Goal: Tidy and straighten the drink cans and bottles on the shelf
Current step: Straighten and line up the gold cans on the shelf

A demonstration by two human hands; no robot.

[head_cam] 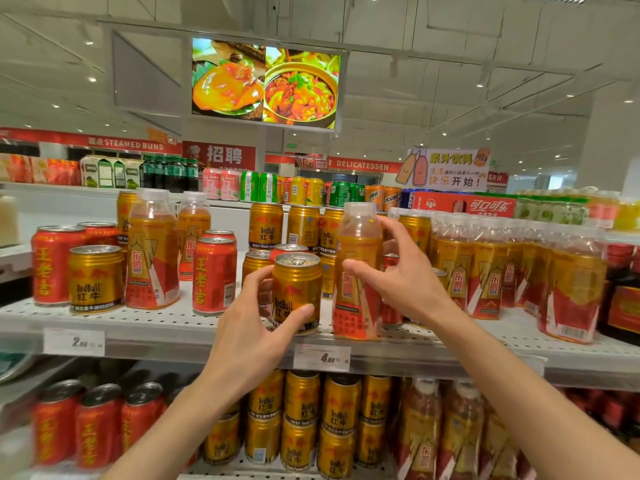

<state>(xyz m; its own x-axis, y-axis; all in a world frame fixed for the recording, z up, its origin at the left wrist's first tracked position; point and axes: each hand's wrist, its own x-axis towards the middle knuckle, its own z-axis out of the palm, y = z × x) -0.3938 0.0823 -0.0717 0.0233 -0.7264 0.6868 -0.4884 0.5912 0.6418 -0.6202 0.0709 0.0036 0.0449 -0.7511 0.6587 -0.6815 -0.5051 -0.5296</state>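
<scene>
We're right up at the white perforated shelf and both hands are busy at its front edge. The left hand is clamped on a gold Red Bull can, thumb pressed across the label low down and fingers curled round the far side; the can stands upright near the lip, just above the price tag. Beside it, the right hand is wrapped round an orange-labelled bottle with a clear cap, thumb on the front of the label and fingers reaching behind the shoulder (it looks to be leaning a touch to the left, though the wide lens may be bending it). Can and bottle sit just beside each other, and we can't tell whether they touch. Over to the left we've got a mixed bunch: red cans, another gold can and a matching bottle, all scattered with gaps between. To the right, a tight block of the same bottles stands in rows. Stacked gold cans fill the shelf below.
</scene>
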